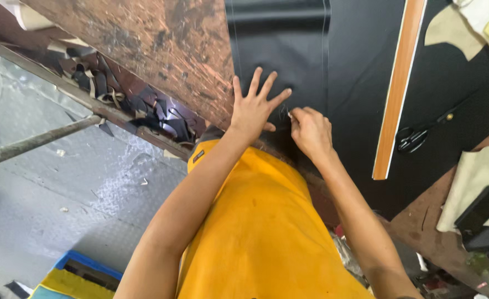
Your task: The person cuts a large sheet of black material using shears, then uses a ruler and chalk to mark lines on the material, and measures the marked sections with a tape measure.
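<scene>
A large sheet of black material (355, 83) lies spread over a worn wooden table (161, 50). My left hand (254, 108) rests flat on the sheet near its edge, fingers spread wide. Beside it, my right hand (310, 131) is closed around a small thin tool whose tip touches the black sheet; the tool is mostly hidden by my fingers. The two hands are a few centimetres apart.
A long wooden ruler (398, 88) lies on the sheet to the right, with black scissors (413, 138) next to it. Pale fabric pieces (471, 182) and a dark flat object (482, 207) sit at the right. Black offcuts (145, 108) fill a shelf under the table. A metal bar (34, 143) crosses the left.
</scene>
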